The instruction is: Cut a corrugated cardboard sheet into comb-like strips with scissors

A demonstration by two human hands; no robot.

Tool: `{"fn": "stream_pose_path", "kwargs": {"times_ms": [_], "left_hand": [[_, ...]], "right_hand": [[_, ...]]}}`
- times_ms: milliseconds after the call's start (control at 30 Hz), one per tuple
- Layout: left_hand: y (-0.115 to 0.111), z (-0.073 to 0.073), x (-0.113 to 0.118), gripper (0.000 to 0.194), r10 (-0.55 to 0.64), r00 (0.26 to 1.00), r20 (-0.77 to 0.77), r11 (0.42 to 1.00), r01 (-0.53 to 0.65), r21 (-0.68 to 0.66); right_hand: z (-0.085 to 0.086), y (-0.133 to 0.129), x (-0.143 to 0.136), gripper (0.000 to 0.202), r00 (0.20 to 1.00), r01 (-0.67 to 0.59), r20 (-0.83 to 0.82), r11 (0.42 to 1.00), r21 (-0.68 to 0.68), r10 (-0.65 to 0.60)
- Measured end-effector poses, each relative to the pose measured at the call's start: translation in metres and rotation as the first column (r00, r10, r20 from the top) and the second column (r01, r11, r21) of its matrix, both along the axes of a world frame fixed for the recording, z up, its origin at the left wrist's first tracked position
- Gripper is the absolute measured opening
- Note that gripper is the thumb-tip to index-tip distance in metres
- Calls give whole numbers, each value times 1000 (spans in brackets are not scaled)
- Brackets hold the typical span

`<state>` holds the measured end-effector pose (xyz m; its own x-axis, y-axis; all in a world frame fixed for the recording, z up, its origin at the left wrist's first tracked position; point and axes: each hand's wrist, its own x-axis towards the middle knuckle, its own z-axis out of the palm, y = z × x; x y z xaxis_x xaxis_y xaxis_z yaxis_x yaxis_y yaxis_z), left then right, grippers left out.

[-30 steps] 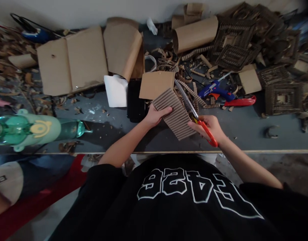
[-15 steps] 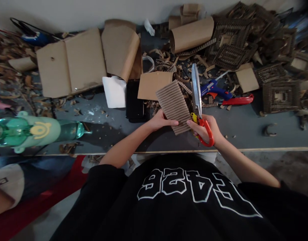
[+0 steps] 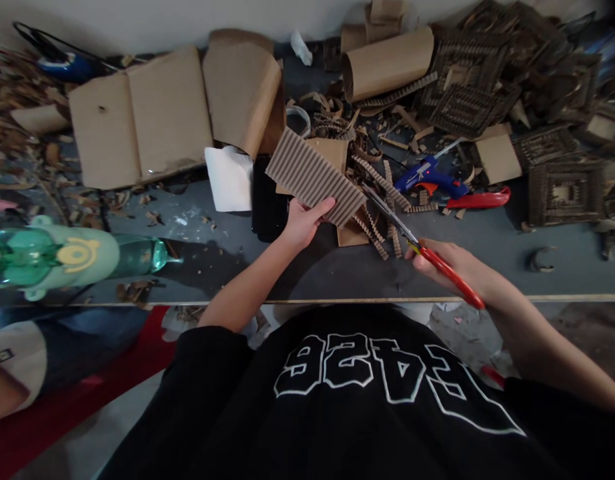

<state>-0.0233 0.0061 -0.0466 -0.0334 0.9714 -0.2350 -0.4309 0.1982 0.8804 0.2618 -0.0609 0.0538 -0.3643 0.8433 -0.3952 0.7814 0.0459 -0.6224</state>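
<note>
As the left hand point(image 3: 301, 225) is pinching a corrugated cardboard sheet point(image 3: 315, 175) by its lower edge above the workbench point(image 3: 337, 275), the right hand point(image 3: 460, 259) is gripping red-handled scissors point(image 3: 440, 265), tips near the sheet's right corner — light, crushable board, I'm guessing, suiting a flat edge hold.

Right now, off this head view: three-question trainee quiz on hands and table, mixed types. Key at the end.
1. Which hand holds the red-handled scissors?
2. Fill in: the left hand holds a piece of ridged ____, thumb on top.
3. True or false: the blue glue gun lies on the table, out of both hands.

Key:
1. The right hand.
2. Cardboard.
3. True.
</note>
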Motion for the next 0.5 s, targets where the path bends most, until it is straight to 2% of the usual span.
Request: {"fn": "stream_pose_path", "kwargs": {"times_ms": [200,500], "left_hand": [[-6,-2,6,67,-38,999,-37,999,39,26],[-8,1,8,67,-27,1000,-5,1000,27,4]], "right_hand": [[-2,1,-16,73,997,-63,44,993,-97,68],[-3,5,-23,78,996,-71,45,992,-105,76]]}}
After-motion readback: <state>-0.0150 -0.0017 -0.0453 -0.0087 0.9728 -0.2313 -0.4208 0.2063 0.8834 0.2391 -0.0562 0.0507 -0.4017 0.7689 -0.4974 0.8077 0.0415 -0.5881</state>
